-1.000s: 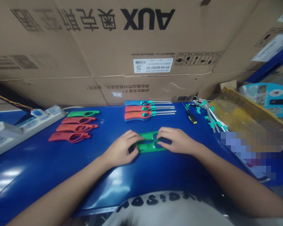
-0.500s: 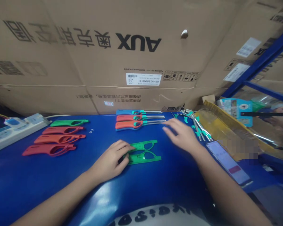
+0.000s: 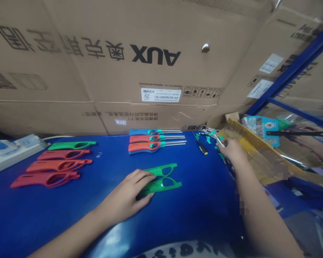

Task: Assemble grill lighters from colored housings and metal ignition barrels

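Observation:
My left hand (image 3: 136, 190) rests on the left ends of two green handle shells (image 3: 167, 182) on the blue table, fingers apart over them. At the right, my right hand (image 3: 231, 152) reaches into a pile of metal rods with teal parts (image 3: 211, 135); its fingertips are at the rods, and what they grip is too small to make out. Three lighters (image 3: 144, 147) with blue, red and orange handles and metal tubes lie beyond my left hand. A screwdriver (image 3: 202, 147) with a black and yellow handle lies left of the pile.
Several green, red and orange handle shells (image 3: 59, 165) lie at the left beside a white power strip (image 3: 16, 152). A large cardboard box (image 3: 97, 79) stands behind. At the right are a yellow-taped carton (image 3: 261, 150), a blue frame (image 3: 298, 68) and another person's hand (image 3: 312, 138).
My right hand has moved right, from beside the lighter tubes to the rod pile, uncovering the screwdriver. My left hand has stayed at the green shells. The view has shifted slightly.

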### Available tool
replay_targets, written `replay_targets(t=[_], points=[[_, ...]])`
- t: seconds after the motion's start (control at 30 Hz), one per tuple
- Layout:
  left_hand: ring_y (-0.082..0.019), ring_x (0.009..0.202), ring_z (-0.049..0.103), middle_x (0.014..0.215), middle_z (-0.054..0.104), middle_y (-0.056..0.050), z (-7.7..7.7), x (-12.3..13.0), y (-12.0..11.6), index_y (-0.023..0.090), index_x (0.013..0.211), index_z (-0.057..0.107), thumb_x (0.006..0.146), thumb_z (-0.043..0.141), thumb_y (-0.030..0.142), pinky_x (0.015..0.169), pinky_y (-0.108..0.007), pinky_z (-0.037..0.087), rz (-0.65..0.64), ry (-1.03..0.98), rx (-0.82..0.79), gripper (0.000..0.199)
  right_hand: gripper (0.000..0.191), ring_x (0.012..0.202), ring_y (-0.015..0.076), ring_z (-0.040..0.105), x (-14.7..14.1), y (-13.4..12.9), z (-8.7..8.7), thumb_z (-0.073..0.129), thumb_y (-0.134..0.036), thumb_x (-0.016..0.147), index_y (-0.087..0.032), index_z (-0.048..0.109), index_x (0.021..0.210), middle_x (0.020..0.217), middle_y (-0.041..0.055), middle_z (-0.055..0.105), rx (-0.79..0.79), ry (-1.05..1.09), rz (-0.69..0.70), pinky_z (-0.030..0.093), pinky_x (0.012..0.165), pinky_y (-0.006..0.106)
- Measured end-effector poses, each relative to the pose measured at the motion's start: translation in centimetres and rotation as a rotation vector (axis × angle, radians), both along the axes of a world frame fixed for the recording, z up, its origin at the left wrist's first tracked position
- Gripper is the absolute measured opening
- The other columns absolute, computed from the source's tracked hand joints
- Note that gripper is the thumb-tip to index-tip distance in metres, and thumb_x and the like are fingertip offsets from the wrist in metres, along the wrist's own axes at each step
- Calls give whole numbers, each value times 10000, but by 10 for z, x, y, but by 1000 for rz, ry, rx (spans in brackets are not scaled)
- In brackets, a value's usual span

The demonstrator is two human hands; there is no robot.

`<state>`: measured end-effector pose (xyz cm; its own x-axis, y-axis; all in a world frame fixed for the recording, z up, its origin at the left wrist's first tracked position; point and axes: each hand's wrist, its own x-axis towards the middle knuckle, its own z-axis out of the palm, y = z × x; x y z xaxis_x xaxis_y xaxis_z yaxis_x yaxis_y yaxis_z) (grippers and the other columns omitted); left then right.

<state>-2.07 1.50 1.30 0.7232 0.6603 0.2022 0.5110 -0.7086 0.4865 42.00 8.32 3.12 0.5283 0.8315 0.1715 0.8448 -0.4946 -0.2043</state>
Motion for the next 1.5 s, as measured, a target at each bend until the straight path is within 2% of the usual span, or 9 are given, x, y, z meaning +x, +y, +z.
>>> replay_targets(t=[0.23, 0.43, 0.53, 0.67, 0.87, 1.03, 1.13, 1.33, 1.5], points=[[-259, 1131, 616, 1229, 654, -96, 2, -1, 0, 245, 1265, 607, 960, 589, 264, 998, -450, 530, -3, -42, 20, 306, 125, 802, 265, 673, -3, -1, 0, 653, -345, 791, -221, 663, 811, 863, 105, 726, 64, 16, -12, 451, 635, 327], [-260, 1134, 615, 1236, 650, -91, 3, -3, 4, 254, 1242, 619, 970, 579, 265, 994, -445, 527, -39, -16, 20, 275, 164, 803, 256, 654, -16, -7, 15, 569, -352, 843, -216, 632, 909, 935, 112, 731, 284, 17, 61, 466, 681, 336], [-256, 1145, 609, 1256, 637, -91, 7, -7, 7, 256, 1244, 612, 974, 572, 261, 1014, -444, 517, -64, 20, 8, 273, 216, 796, 242, 633, -31, -10, 23, 567, -406, 861, -208, 615, 930, 931, 105, 712, 425, 46, 212, 489, 742, 347], [-249, 1141, 611, 1232, 629, -93, 15, -14, 13, 238, 1195, 620, 947, 602, 248, 1038, -432, 504, -71, 58, -19, 249, 184, 722, 204, 604, -65, -18, 28, 616, -409, 881, -227, 603, 906, 818, 40, 659, 589, 198, 542, 504, 731, 339], [-232, 1135, 616, 1205, 629, -83, 23, -21, 19, 229, 1183, 619, 892, 648, 214, 997, -378, 530, -64, 26, -83, 292, 79, 723, 166, 590, -121, -39, 22, 622, -291, 944, -233, 574, 921, 829, 21, 617, 493, 346, 953, 496, 679, 295], [-231, 1146, 643, 1240, 663, -85, 8, -10, 16, 220, 1265, 576, 900, 707, 350, 1018, -395, 531, 220, -256, -106, 409, 51, 726, 151, 572, -150, -56, 11, 608, -238, 957, -232, 564, 933, 865, 27, 614, 381, 418, 1131, 475, 653, 279], [-219, 1101, 681, 1212, 702, -71, 1, -3, 12, 220, 1293, 574, 889, 734, 363, 990, -372, 550, 307, -380, -188, 458, 44, 716, 137, 569, -159, -61, 6, 613, -235, 958, -228, 570, 951, 877, 22, 617, 311, 454, 1198, 464, 646, 268], [-133, 815, 702, 915, 746, -17, 6, 1, 6, 191, 963, 715, 885, 746, 251, 764, -227, 553, 271, -450, -129, 104, 50, 740, 131, 595, -158, -60, 2, 592, -253, 973, -223, 616, 1006, 913, 18, 639, 185, 402, 1202, 461, 666, 261], [-105, 776, 697, 909, 733, 1, 8, -1, 1, 182, 1152, 651, 853, 774, 204, 768, -199, 565, 288, -469, -56, 324, 136, 861, 166, 651, -151, -57, 4, 540, -288, 1007, -221, 636, 1077, 1004, 42, 677, 76, 283, 1239, 479, 731, 276]])
